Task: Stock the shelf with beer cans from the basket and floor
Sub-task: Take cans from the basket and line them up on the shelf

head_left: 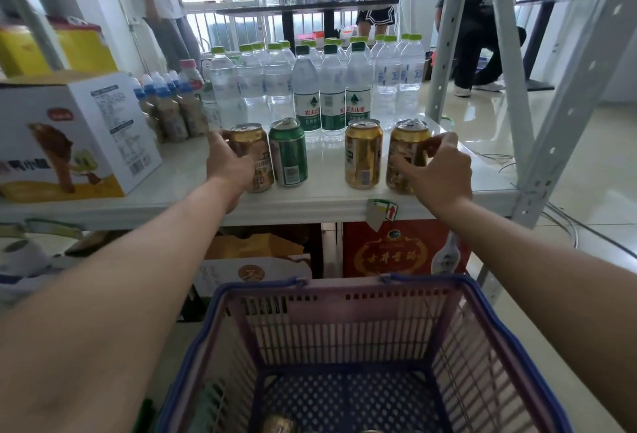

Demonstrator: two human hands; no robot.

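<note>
While my left hand [231, 164] wraps the leftmost gold can [253, 157], my right hand [439, 170] pinches the rightmost gold can [406, 157], both upright near the shelf's [310, 200] front edge.

Water bottles [310, 88] crowd the frame's centre; a white carton [74, 136] sits left, a red box [396, 250] below.

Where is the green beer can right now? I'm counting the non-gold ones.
In the head view, the green can stands upright near the front of the shelf, second from the left in the row, just right of the gold can under the left hand.
</note>
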